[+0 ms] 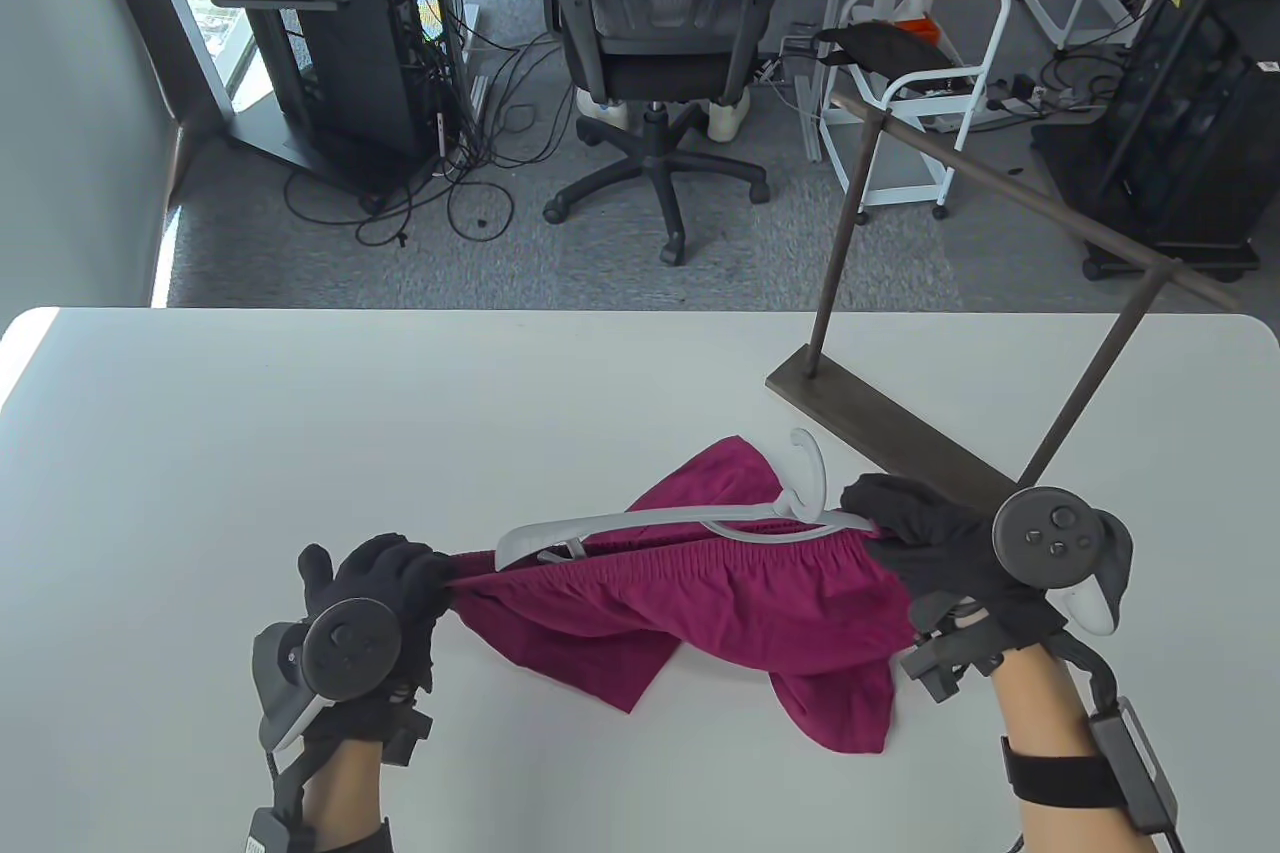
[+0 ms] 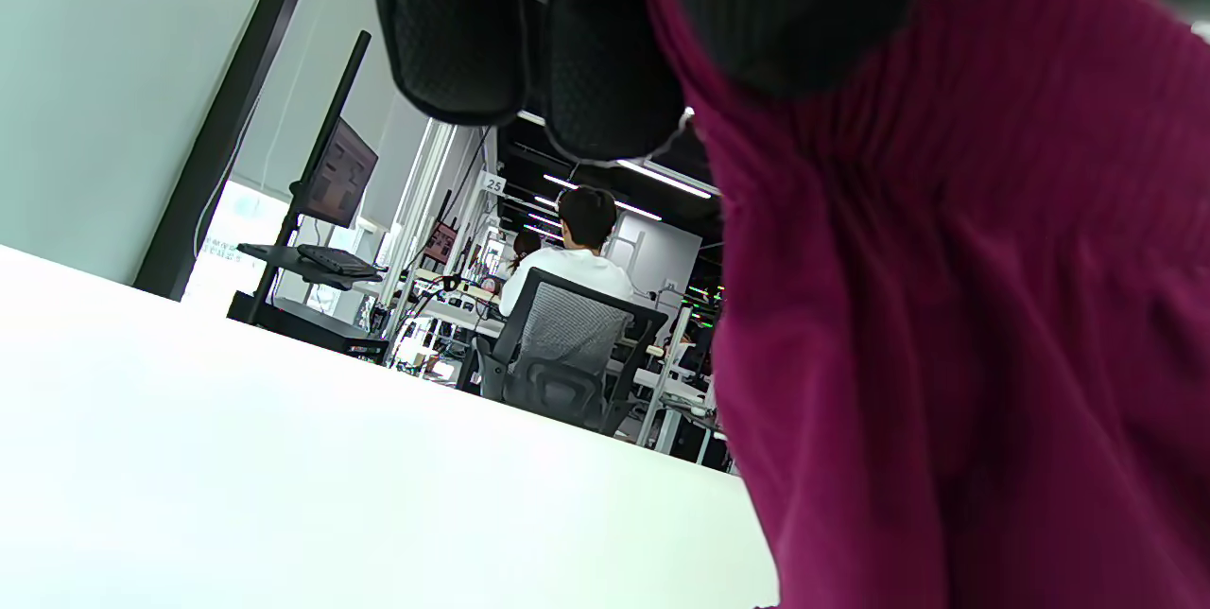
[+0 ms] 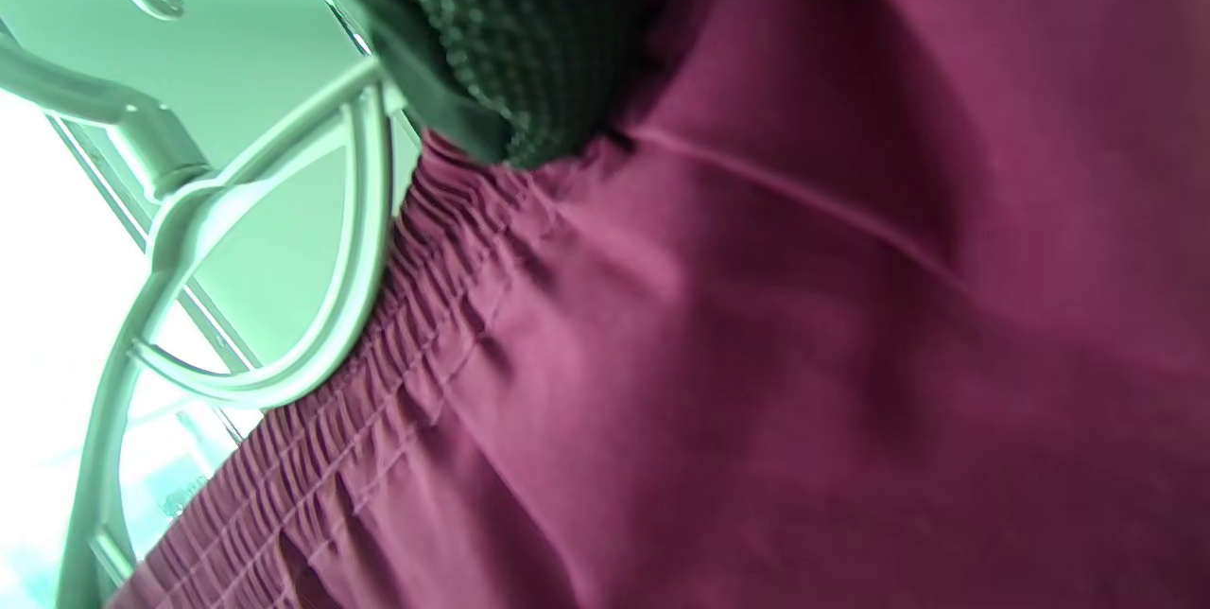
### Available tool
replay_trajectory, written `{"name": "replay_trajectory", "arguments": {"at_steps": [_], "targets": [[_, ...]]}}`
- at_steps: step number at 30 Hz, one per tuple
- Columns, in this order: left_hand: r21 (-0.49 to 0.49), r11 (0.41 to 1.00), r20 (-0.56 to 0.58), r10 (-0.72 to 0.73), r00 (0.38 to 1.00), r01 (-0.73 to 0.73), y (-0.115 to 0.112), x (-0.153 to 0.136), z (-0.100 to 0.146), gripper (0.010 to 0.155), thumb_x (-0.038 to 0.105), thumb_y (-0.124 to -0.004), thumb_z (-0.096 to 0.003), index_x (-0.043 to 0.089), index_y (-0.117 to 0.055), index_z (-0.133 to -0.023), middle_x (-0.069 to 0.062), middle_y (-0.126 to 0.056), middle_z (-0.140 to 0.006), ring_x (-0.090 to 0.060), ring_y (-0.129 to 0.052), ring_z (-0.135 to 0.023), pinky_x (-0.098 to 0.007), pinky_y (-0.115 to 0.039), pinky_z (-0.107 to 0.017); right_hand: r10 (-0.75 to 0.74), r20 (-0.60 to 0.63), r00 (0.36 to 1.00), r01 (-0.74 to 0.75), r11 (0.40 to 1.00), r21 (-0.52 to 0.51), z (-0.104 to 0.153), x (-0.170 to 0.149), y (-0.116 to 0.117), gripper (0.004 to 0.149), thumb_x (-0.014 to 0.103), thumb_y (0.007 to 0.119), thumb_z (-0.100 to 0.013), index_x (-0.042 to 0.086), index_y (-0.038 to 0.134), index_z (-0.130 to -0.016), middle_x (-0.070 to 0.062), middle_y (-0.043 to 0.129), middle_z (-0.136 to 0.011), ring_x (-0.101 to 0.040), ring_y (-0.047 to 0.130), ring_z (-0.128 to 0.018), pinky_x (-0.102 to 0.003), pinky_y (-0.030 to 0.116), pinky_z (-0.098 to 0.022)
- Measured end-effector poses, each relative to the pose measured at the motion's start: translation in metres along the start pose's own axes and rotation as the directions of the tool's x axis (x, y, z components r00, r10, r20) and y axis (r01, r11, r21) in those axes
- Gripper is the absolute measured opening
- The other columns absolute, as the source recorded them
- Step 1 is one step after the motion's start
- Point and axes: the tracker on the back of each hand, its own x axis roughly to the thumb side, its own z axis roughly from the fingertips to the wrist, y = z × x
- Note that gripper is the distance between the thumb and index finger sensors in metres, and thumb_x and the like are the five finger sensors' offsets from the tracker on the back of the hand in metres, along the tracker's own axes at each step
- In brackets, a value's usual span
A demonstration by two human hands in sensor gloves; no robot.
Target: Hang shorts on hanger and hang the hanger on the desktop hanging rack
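Magenta shorts (image 1: 720, 608) lie on the white table (image 1: 300, 433), their elastic waistband stretched between my two hands. A light grey plastic hanger (image 1: 680, 525) lies along the waistband, hook pointing away from me. My left hand (image 1: 400, 583) grips the waistband's left end; the cloth (image 2: 945, 306) fills the left wrist view under my fingers (image 2: 529, 42). My right hand (image 1: 900, 528) pinches the right end of the waistband together with the hanger's right arm; the right wrist view shows the gathered waistband (image 3: 378, 382) beside the hanger (image 3: 284, 287). The dark rack (image 1: 1000, 193) stands at the back right.
The rack's flat base (image 1: 880, 433) lies just beyond my right hand, with its posts and crossbar rising above it. An office chair (image 1: 660, 43) and a white cart (image 1: 920, 83) stand on the floor beyond the table's far edge.
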Motion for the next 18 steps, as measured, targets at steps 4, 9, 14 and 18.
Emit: {"name": "replay_trajectory", "arguments": {"at_steps": [4,9,14,18], "targets": [[-0.005,1.0,0.002,0.009,1.0,-0.009,-0.001,-0.002,0.001,0.035,0.04,-0.081,-0.0398,0.043,-0.081,-0.075,0.005,-0.087,-0.09,-0.033,-0.08,-0.098,-0.08,-0.04,-0.068,-0.008,-0.024,1.0,0.009,0.999,0.04,0.008,-0.016,0.002,0.053,0.025,0.092,-0.035,0.032,0.085,-0.087,0.0,0.086,-0.093,-0.023,0.1,-0.059,-0.059,0.077,-0.064],[-0.01,0.997,0.06,-0.072,0.996,0.072,-0.007,0.015,0.001,0.035,0.04,-0.081,-0.0396,0.043,-0.081,-0.075,0.006,-0.087,-0.09,-0.032,-0.081,-0.098,-0.08,-0.04,-0.069,0.018,-0.018,1.0,-0.016,0.997,0.078,0.012,-0.016,0.012,0.053,0.025,0.092,-0.035,0.032,0.085,-0.087,0.0,0.085,-0.093,-0.024,0.1,-0.059,-0.06,0.076,-0.065],[0.025,0.989,0.127,-0.15,0.98,0.148,-0.009,0.034,0.002,0.036,0.04,-0.082,-0.0394,0.042,-0.081,-0.075,0.006,-0.087,-0.091,-0.031,-0.081,-0.098,-0.079,-0.04,-0.069,0.08,0.014,0.997,-0.081,0.994,0.078,0.01,-0.004,0.021,0.052,0.025,0.092,-0.036,0.032,0.085,-0.087,-0.001,0.085,-0.093,-0.023,0.1,-0.058,-0.06,0.076,-0.065],[0.059,0.976,0.188,-0.217,0.958,0.209,-0.01,0.051,0.006,0.037,0.041,-0.082,-0.0391,0.041,-0.08,-0.076,0.006,-0.087,-0.09,-0.029,-0.082,-0.098,-0.077,-0.042,-0.07,0.105,0.033,0.994,-0.107,0.992,0.074,0.007,0.008,0.031,0.053,0.025,0.092,-0.036,0.031,0.085,-0.087,-0.002,0.085,-0.093,-0.024,0.1,-0.058,-0.06,0.075,-0.065]]}}
